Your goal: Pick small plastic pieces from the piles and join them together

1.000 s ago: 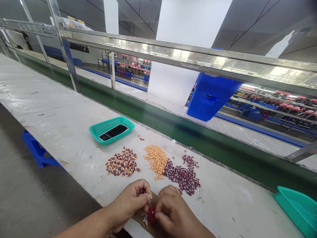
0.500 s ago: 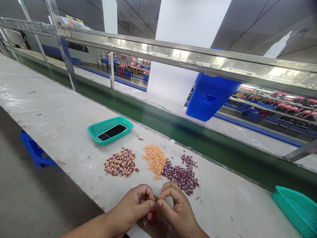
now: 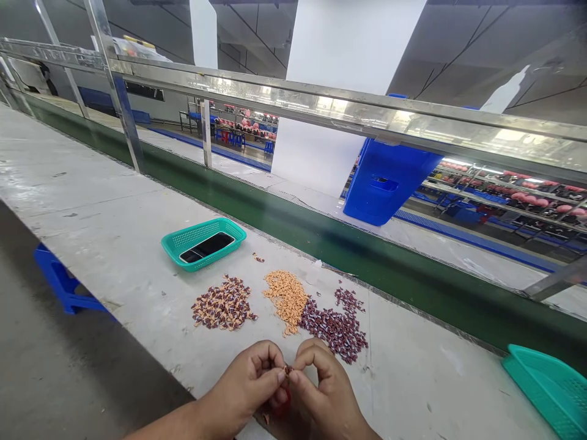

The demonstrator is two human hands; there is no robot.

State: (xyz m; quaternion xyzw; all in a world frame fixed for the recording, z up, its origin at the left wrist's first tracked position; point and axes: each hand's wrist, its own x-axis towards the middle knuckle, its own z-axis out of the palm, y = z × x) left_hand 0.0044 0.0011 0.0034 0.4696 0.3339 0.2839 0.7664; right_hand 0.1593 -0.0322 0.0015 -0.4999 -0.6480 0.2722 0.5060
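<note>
Both hands are working right up close at the front edge of the counter (image 3: 114,183). The left hand (image 3: 243,382) and right hand (image 3: 325,391) are curled in and pinching together, fingertips meeting around a tiny brownish bit (image 3: 287,370) at bottom center. Pinching like that makes sense, since something that small isn't getting picked up any other way. I can't tell exactly what it is from here. Just under it, a red thing (image 3: 283,408) is mostly hidden behind the fingers, so I can't make out its shape or which hand is holding it.

Just ahead of the hands, three little piles are sitting apart: a mixed purple-and-tan pile (image 3: 224,304), an orange pile (image 3: 287,300) and a dark reddish-purple pile (image 3: 334,327). The last two are nearly touching. My guess is they're being kept separate by type and within easy reach. Further up, a teal plastic basket (image 3: 202,243) is holding a phone (image 3: 207,247), probably keeping it away from the small pieces. Another teal basket (image 3: 548,391) is sitting at the lower right corner, partly cut off by the frame.
</note>
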